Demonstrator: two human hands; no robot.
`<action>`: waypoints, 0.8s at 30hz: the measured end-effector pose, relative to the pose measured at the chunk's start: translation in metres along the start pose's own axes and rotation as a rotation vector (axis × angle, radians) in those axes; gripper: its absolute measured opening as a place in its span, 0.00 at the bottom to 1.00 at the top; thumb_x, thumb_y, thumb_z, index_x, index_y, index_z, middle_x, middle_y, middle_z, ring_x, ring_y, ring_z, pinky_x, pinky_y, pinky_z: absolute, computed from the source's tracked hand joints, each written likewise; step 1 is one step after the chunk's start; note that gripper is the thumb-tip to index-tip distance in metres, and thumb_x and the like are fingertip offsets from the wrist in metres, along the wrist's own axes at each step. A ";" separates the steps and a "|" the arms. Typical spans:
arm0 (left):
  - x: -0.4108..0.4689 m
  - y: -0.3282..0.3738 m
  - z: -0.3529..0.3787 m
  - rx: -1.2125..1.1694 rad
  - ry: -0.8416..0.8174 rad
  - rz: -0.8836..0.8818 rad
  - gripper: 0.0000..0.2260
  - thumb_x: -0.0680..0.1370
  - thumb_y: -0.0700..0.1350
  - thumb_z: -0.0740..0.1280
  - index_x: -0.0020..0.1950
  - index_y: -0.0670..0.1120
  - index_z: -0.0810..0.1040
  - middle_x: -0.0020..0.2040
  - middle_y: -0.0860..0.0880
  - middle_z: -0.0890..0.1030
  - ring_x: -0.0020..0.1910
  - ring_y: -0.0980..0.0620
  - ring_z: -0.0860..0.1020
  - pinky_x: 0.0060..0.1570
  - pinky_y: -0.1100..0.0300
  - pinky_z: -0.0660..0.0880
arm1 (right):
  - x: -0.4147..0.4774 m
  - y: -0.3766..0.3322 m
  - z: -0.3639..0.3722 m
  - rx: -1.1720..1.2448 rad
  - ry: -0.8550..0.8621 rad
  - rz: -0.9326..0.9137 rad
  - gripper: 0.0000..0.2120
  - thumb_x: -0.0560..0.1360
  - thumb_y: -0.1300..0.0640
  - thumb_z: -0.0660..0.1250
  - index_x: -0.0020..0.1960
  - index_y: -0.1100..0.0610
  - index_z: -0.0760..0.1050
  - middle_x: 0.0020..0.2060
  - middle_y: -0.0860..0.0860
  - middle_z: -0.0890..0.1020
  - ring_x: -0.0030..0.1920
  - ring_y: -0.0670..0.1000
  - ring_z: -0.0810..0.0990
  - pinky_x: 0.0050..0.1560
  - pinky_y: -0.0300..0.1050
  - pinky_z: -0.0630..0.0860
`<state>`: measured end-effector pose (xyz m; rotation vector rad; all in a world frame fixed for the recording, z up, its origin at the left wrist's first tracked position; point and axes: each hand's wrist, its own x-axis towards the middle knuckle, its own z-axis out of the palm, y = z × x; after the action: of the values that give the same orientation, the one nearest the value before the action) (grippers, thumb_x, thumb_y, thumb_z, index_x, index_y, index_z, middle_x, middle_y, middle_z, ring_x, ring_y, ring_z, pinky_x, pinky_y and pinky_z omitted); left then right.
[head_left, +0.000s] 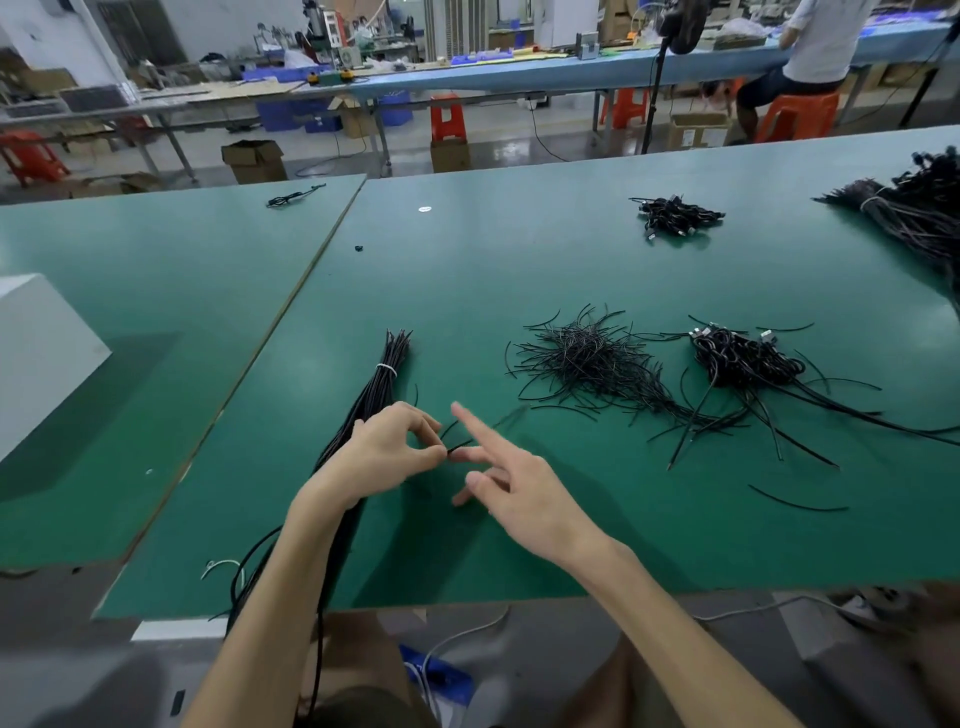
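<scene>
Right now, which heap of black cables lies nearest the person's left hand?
The long bundle with a white tie: it runs under the left hand, which pinches a short wire. The loose heap and coiled heap lie farther right.

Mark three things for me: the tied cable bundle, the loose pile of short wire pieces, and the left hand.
tied cable bundle (372, 395), head view, middle of its visible strands.
pile of short wire pieces (587, 358), head view, its dense middle.
left hand (382, 460), head view, back of the hand.
</scene>
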<state>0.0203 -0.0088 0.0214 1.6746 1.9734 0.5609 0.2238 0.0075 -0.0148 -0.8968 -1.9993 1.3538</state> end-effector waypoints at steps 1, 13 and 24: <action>-0.001 -0.001 -0.002 -0.024 0.009 0.020 0.06 0.76 0.47 0.75 0.39 0.52 0.82 0.58 0.57 0.79 0.61 0.55 0.77 0.73 0.43 0.64 | 0.002 0.000 0.004 -0.028 0.004 0.006 0.31 0.82 0.63 0.62 0.78 0.36 0.63 0.61 0.43 0.83 0.49 0.47 0.86 0.54 0.38 0.78; -0.008 -0.023 0.001 0.316 0.355 -0.107 0.16 0.80 0.44 0.71 0.67 0.46 0.78 0.68 0.44 0.69 0.69 0.43 0.65 0.68 0.55 0.64 | 0.001 0.003 0.012 0.469 0.320 0.021 0.12 0.80 0.62 0.70 0.61 0.52 0.84 0.53 0.45 0.87 0.50 0.51 0.88 0.44 0.39 0.80; 0.003 -0.030 -0.007 0.397 0.196 -0.325 0.10 0.82 0.46 0.65 0.53 0.39 0.70 0.57 0.40 0.69 0.53 0.40 0.69 0.46 0.49 0.70 | 0.009 -0.001 0.011 0.638 0.455 -0.001 0.09 0.76 0.66 0.73 0.52 0.56 0.86 0.45 0.54 0.88 0.45 0.53 0.88 0.42 0.37 0.79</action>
<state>-0.0076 -0.0109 0.0090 1.5043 2.5692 0.2278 0.2101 0.0081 -0.0170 -0.7977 -1.1244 1.4911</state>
